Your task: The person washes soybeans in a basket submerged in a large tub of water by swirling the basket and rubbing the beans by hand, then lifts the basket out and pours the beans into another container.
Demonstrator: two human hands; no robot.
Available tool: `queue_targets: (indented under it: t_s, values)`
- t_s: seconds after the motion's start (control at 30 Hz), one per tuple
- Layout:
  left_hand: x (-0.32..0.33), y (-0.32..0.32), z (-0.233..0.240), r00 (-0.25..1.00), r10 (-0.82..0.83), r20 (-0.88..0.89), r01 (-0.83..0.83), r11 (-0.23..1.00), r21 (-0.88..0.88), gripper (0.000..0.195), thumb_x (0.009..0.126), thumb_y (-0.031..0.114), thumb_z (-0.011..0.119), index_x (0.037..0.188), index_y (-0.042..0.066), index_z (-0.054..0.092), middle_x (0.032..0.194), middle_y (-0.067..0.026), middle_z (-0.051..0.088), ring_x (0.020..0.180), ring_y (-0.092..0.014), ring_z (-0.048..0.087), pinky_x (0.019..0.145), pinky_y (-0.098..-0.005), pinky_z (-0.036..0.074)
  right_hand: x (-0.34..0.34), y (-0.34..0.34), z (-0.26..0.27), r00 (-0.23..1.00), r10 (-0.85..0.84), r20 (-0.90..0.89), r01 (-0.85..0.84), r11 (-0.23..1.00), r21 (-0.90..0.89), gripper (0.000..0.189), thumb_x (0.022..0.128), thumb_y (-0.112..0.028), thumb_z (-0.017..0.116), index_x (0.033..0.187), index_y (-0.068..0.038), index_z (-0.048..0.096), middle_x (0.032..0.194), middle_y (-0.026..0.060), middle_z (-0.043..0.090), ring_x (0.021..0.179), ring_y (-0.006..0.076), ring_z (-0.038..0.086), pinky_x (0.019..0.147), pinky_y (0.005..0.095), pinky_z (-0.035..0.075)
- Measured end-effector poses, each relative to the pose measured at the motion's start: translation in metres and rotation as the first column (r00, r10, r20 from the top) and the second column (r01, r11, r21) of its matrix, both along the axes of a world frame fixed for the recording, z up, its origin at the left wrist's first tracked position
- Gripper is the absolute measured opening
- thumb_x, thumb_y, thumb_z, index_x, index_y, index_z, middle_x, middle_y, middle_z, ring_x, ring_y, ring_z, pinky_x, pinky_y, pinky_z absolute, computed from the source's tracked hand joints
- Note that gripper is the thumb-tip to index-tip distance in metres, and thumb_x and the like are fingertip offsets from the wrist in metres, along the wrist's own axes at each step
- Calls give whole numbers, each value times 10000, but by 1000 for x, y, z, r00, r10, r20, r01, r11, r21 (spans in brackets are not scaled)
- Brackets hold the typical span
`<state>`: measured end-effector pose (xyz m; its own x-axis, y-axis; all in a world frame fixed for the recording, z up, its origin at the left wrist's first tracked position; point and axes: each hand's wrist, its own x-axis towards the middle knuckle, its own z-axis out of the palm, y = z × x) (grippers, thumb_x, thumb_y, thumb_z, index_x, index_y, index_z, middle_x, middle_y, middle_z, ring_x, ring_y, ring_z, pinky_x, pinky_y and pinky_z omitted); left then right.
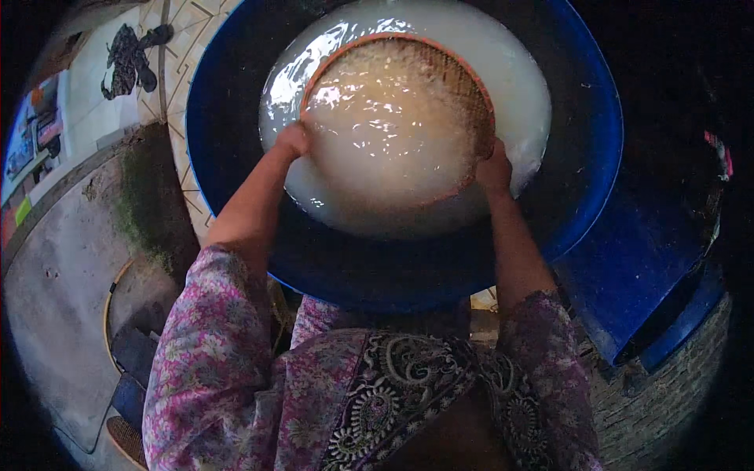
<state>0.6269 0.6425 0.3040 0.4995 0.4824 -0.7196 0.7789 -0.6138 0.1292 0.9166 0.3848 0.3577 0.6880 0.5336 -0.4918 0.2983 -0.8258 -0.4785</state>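
A round woven bamboo sieve (465,70) with an orange rim lies in cloudy, whitish water (524,70) inside a large blue tub (589,194). Its near edge is under the water, while the far rim shows at the surface. My left hand (293,140) grips the left side of the rim. On the opposite side, my right hand (493,169) grips the rim, its fingers partly hidden. Pale material shows inside the sieve under the rippling water, too blurred to identify.
A blue container (630,282) stands right of the tub, by a brick surface (665,382). Patterned tiles (182,65) run along the tub's left side, with a concrete floor (65,253) beyond. A dark crumpled object (129,59) lies at upper left.
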Motion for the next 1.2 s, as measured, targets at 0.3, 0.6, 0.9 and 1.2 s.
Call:
queue_targets:
  t_s: [0.3,0.6,0.9,1.2]
  values:
    - [-36,-72,31,996,46,-78,-59,984,-167,285,664,199,396,818,8,541,845,-192,520,796,-312,505,668,-373,411,14,-13,12,972,96,-214,-150,955,-255,414,671,-115,496,1059,-88,355,972,143,474,907,289,453,755,345,364]
    - [41,-106,0,963,-259,68,268,917,-294,250,628,208,486,755,7,562,823,-179,535,765,-283,524,663,-357,419,102,-34,26,960,278,34,-254,915,-314,384,653,-97,482,1026,-111,391,881,171,514,831,314,487,713,358,386]
    - [151,-54,-5,887,-422,186,450,880,-149,269,621,161,491,803,-32,537,816,-189,530,752,-279,526,658,-336,414,135,-11,75,947,71,314,-8,981,-196,369,642,-92,504,1001,-121,421,848,163,528,818,312,495,697,353,391]
    - [147,14,-10,993,-65,103,74,993,-96,326,660,230,416,818,-30,532,859,-195,516,784,-290,514,691,-350,398,92,1,46,925,-133,355,132,991,27,362,639,-99,540,981,-114,424,813,143,535,784,296,512,675,338,397]
